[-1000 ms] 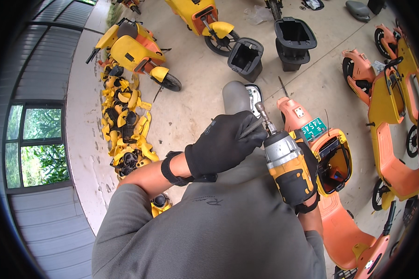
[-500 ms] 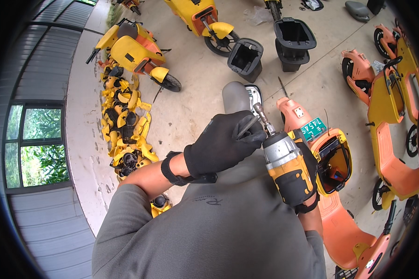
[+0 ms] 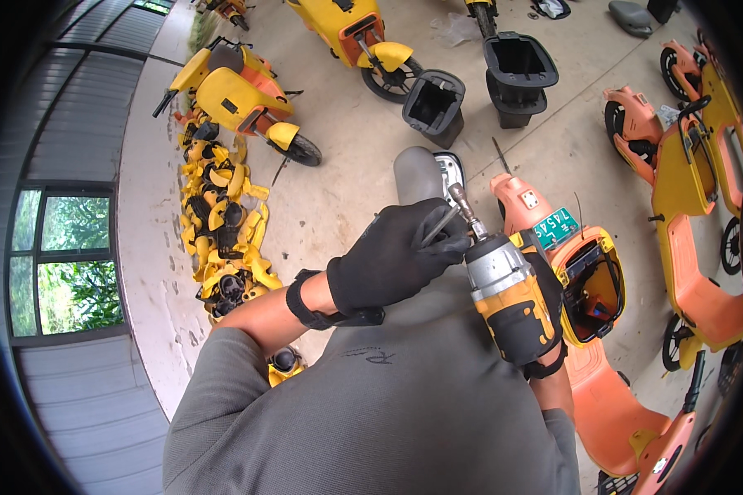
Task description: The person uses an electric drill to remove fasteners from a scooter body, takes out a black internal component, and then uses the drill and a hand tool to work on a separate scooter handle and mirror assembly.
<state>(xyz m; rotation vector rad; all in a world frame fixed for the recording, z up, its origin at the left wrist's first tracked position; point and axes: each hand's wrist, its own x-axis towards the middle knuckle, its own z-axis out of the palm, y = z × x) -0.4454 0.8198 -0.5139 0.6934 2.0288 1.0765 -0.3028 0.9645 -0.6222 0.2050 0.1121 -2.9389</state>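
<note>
Both my hands wear black gloves and are in front of my chest. My left hand [image 3: 388, 256] is closed, pinching a slim grey metal rod [image 3: 440, 227] that slants up to the right. My right hand [image 3: 551, 289] grips a yellow and black impact driver [image 3: 516, 313]; the tool's body hides most of its fingers. From the driver's silver nose a metal socket bit [image 3: 464, 205] points up and slightly left, close beside the rod. Whether the rod touches the bit, I cannot tell. Beyond my hands, a grey scooter seat [image 3: 417, 175] lies on the floor.
An orange scooter [image 3: 607, 396] with an open compartment stands close on my right, more scooters [image 3: 677, 214] behind it. Black bins [image 3: 434, 107] stand ahead. Yellow plastic parts [image 3: 223, 214] are heaped along the left wall, near a yellow scooter [image 3: 235, 95].
</note>
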